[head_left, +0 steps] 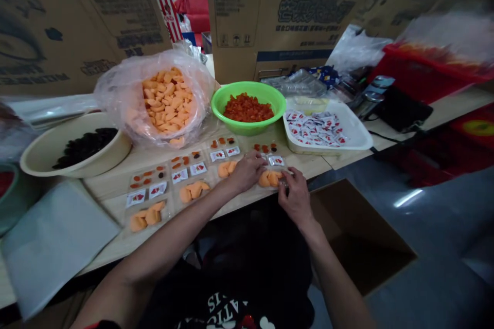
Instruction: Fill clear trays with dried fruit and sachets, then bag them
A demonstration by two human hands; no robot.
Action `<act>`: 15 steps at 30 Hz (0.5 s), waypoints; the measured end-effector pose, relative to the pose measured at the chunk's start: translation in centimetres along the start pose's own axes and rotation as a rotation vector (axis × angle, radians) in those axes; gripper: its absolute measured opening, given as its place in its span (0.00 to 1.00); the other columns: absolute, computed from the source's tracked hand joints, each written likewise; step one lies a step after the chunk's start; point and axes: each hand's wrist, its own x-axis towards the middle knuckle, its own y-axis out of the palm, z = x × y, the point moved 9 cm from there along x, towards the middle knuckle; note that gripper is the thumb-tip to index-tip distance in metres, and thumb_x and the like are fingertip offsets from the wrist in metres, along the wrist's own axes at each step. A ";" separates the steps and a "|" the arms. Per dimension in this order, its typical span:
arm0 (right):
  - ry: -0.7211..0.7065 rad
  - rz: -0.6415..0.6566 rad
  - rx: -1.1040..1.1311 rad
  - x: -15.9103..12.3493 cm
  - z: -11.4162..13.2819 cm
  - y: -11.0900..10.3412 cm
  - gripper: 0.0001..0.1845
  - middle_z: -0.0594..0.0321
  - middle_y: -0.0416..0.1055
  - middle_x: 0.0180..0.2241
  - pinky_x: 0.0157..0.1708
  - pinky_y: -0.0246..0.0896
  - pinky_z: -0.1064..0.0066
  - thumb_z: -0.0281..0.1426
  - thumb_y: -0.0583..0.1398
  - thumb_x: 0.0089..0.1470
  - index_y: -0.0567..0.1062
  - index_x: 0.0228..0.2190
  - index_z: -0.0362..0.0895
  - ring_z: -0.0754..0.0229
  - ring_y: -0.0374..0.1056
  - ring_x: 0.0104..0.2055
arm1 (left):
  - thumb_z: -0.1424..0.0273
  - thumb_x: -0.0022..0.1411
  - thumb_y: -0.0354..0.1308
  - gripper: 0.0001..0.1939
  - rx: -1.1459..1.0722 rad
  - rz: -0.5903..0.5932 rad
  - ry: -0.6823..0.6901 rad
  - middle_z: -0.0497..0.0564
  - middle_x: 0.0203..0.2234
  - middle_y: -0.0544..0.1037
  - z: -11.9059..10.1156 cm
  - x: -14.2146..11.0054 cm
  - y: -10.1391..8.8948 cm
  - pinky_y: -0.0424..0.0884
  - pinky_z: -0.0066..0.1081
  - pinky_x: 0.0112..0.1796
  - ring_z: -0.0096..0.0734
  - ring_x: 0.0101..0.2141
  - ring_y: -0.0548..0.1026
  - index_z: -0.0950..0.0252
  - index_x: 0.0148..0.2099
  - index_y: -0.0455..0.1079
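My left hand (247, 172) rests on a clear plastic compartment tray (241, 157), its fingers spread just above two dried orange slices (227, 168). My right hand (297, 198) pinches the tray's near edge beside more slices (270, 179). Similar trays (162, 195) lie to the left, holding orange slices, small red and dark pieces, and white sachets with red print. Behind them stand a plastic bag of dried orange slices (168, 100), a green bowl (227, 93) of diced red fruit, a beige basin (92, 172) of dark dried fruit, and a white tray (328, 146) of sachets.
The light wooden table (110, 190) ends just beyond my hands. A white folded sheet (54, 247) lies at its left front. Cardboard boxes (278, 10) stand behind, a red basket (428, 74) sits right, and an open cardboard box (358, 236) lies on the floor.
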 end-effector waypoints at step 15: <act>-0.300 0.285 0.052 1.4 9.3 2.3 0.27 0.44 0.61 0.64 0.64 0.52 0.50 0.23 0.50 0.60 0.67 0.60 0.38 0.47 0.54 0.66 | 0.83 0.61 0.49 0.16 0.393 0.061 -0.136 0.58 0.49 0.77 3.1 -7.2 -5.6 0.72 0.40 0.51 0.41 0.51 0.74 0.68 0.45 0.75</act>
